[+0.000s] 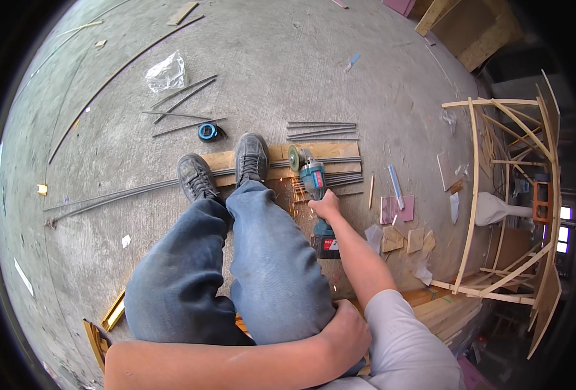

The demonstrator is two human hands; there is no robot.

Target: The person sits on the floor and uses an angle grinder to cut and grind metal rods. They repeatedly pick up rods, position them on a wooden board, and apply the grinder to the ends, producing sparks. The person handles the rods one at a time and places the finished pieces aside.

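Observation:
My right hand (327, 205) is wrapped round the handle of a teal and black cordless angle grinder (313, 177). The grinder's disc (294, 158) stands on edge against long thin metal rods (343, 160), and orange sparks (295, 188) spray back toward me. These rods lie across a wooden board (281, 152). My shoes (252, 156) press down on rods and board. Shorter cut rods (345, 178) lie at the board's near right side. Beside my right thigh, my left hand (346, 335) is bent closed; its fingertips are hidden.
Several short rods (320, 125) lie beyond the board. A blue tape measure (208, 132) and more loose rods (182, 99) are at far left, near clear plastic wrap (165, 73). Wood scraps (393, 239) and pink pieces (405, 209) lie at right. A timber frame (473, 195) stands farther right.

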